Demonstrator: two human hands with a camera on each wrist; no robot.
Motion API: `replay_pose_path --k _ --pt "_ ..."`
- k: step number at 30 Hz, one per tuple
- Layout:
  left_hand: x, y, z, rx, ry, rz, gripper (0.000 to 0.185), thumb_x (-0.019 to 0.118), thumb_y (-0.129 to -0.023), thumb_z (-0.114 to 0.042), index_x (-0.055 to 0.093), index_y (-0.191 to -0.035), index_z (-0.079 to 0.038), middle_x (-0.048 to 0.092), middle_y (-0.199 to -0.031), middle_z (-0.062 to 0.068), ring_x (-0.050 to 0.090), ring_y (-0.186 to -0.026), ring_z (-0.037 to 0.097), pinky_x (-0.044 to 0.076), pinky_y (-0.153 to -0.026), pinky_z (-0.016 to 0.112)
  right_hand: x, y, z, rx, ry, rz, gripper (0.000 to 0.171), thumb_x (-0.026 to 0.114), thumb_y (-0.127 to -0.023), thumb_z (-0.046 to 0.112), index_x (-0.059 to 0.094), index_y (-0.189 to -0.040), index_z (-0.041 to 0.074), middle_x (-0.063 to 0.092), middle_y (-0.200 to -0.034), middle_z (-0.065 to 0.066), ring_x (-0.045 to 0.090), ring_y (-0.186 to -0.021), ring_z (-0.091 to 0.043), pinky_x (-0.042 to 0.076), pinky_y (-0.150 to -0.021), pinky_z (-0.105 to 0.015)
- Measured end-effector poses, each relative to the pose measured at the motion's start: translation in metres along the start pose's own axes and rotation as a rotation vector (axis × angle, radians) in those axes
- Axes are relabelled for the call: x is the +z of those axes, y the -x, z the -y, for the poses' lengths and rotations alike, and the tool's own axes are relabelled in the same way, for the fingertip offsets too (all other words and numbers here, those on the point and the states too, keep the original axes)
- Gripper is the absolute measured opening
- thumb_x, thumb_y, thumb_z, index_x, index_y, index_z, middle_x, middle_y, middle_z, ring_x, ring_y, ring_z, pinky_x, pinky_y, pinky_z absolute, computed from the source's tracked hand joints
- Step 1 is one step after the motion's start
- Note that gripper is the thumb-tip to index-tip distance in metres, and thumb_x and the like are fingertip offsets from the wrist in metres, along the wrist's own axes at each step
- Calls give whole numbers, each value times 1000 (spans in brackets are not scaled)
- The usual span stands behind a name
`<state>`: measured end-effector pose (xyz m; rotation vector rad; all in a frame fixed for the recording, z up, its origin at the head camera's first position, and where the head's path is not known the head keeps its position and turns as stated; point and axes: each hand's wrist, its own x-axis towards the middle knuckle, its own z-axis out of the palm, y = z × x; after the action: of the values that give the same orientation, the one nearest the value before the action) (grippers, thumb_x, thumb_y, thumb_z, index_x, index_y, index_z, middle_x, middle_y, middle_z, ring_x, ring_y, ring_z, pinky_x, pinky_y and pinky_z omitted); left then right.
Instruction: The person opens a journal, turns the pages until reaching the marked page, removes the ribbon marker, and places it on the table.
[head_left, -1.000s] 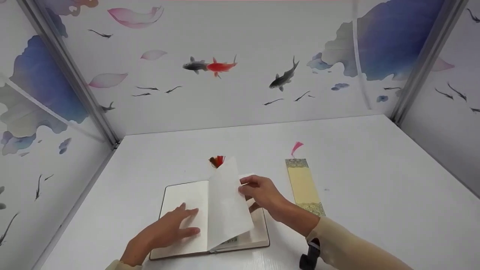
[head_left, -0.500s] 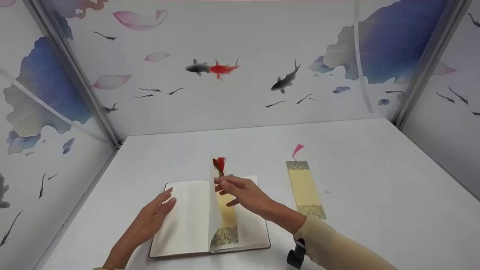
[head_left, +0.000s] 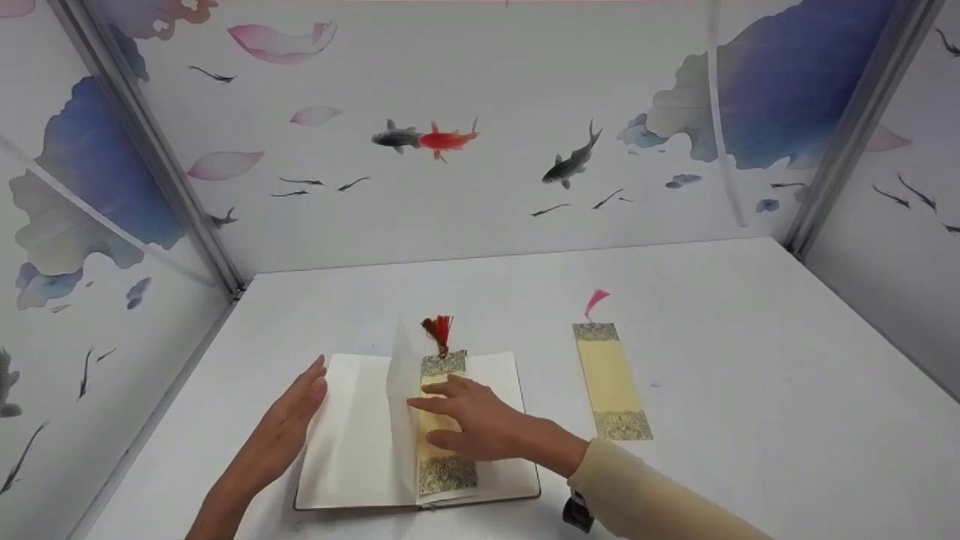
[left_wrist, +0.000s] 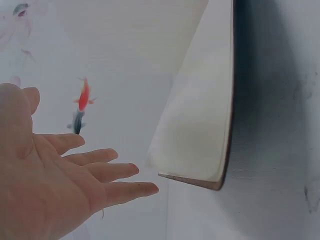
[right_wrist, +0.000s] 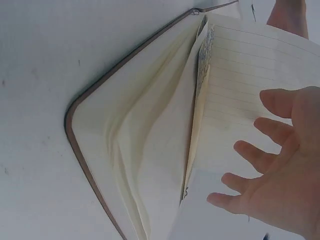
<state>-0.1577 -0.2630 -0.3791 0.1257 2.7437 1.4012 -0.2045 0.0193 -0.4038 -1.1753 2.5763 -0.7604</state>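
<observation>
An open notebook with cream pages lies on the white table. On its right-hand page, near the spine, is a yellow bookmark with patterned ends and a red-brown tassel past the top edge. One page stands nearly upright beside the bookmark. My right hand is spread over the bookmark and that page; in the right wrist view its fingers are extended and grip nothing. At the notebook's left edge is my left hand, fingers straight and holding nothing; the left wrist view shows them near the cover's corner.
A second yellow bookmark with a pink tassel lies to the right of the notebook. Printed panels with fish and petals enclose the table at the back and sides. A dark device hangs under the right sleeve.
The page my right hand held has swung left past upright, uncovering the bookmark. My right hand has moved left and its fingers have spread. My left hand has slid off the left page to its edge.
</observation>
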Motion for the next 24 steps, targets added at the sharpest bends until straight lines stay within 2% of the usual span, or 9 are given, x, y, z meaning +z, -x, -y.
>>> replay_pose_path --k 4,8,12,16,20,24 --pt "-4 4 -4 45 14 -12 62 29 -110 -40 14 -162 -9 19 -167 19 12 -156 40 11 -123 63 3 -3 2 47 80 68 56 60 -101 35 42 -153 32 35 -162 -5 19 -155 -41 19 -119 -69" --pt "-6 6 -9 83 -13 0 62 34 -110 -39 12 -162 -14 15 -169 14 15 -155 41 15 -122 64 7 -8 4 83 144 114 60 62 -98 42 39 -154 36 31 -165 -3 13 -156 -40 15 -119 -71" --pt "-4 7 -13 83 -85 19 67 42 -107 -43 11 -163 -21 12 -170 11 14 -155 41 18 -120 65 12 -13 5 136 187 160 64 64 -96 46 37 -154 40 29 -166 0 10 -157 -37 13 -120 -70" --pt "0 7 -12 73 -180 27 72 52 -103 -44 18 -162 -19 17 -169 14 15 -155 41 21 -120 66 17 -16 5 181 214 200 67 64 -95 50 34 -154 43 26 -167 2 10 -158 -35 11 -121 -68" --pt "9 3 -5 59 -273 75 73 59 -99 -45 29 -159 -15 23 -166 19 19 -153 44 22 -119 65 19 -18 4 192 235 227 67 62 -95 52 33 -154 44 26 -167 3 13 -157 -34 14 -121 -67" --pt "19 -1 6 39 -319 156 71 63 -98 -42 36 -156 -12 26 -164 23 17 -152 48 16 -118 70 20 -20 4 188 244 245 66 60 -96 54 31 -155 45 24 -168 3 16 -157 -32 18 -121 -66"
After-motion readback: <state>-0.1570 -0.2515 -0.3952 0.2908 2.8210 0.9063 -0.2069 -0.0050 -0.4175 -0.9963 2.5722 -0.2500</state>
